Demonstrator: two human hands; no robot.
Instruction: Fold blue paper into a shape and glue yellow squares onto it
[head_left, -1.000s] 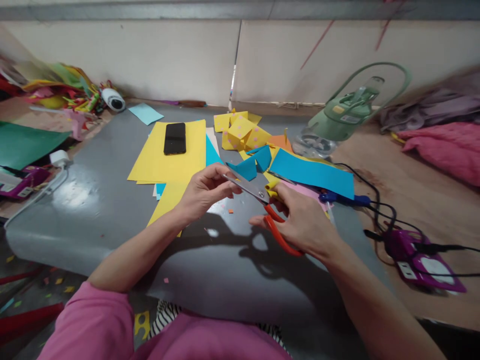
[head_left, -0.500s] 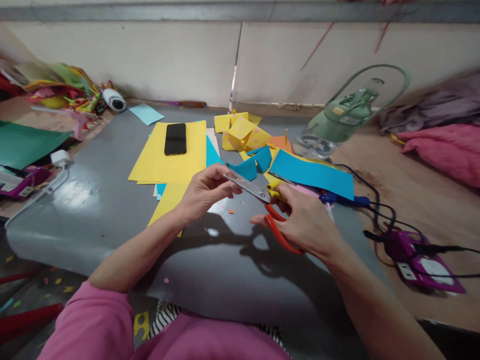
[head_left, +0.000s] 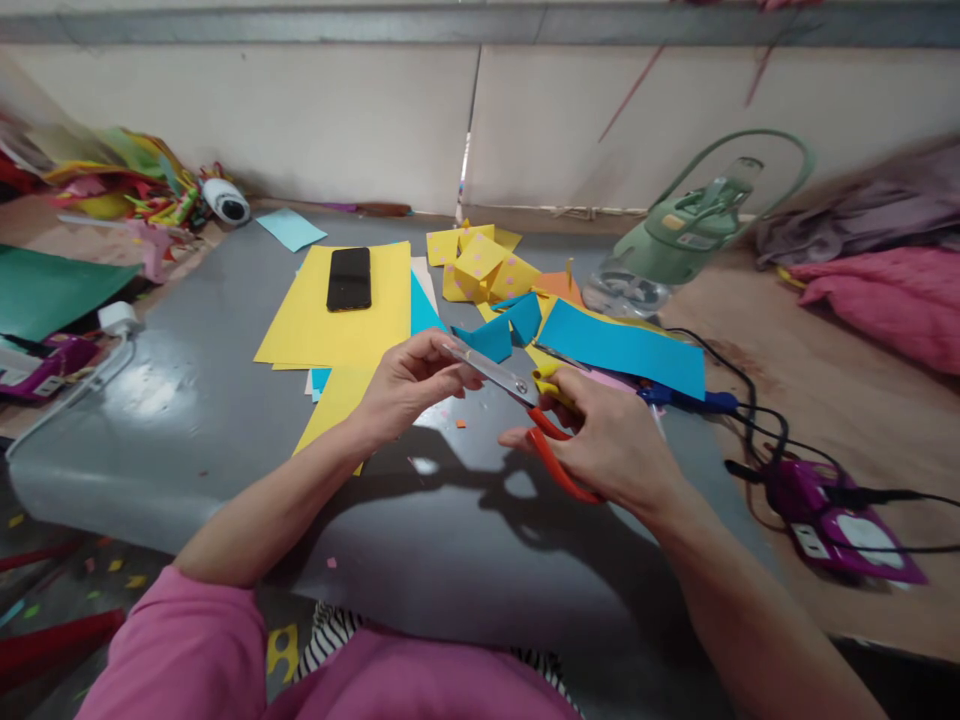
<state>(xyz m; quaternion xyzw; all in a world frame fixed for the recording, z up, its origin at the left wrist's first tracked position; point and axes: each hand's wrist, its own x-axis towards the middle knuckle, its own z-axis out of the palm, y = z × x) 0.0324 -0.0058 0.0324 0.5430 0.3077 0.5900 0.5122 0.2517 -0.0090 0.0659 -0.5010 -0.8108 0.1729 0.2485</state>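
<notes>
My right hand [head_left: 615, 430] is closed round a pair of scissors [head_left: 487, 368] with orange-red handles. Its metal blades lie together and point left. A small curled piece of yellow paper [head_left: 546, 378] shows at the same hand's fingertips. At the blade tips is my left hand [head_left: 412, 385], its thumb and fingers drawn together; whatever they pinch, if anything, is hidden. Just beyond the blades lie a folded blue paper piece [head_left: 491, 338] and a flat blue paper strip [head_left: 622, 348]. Yellow sheets [head_left: 300, 325] lie beyond my left wrist.
A black phone [head_left: 349, 278] rests on the yellow sheets. Dotted yellow folded paper [head_left: 480, 260] sits at the back middle. A green-lidded bottle [head_left: 675, 240] stands back right. Cables run to a purple power strip [head_left: 840, 520]. A blue-handled tool [head_left: 690, 398] lies beside the strip.
Almost nothing differs. The whole view has shifted very slightly; both hands and the scissors keep the same pose.
</notes>
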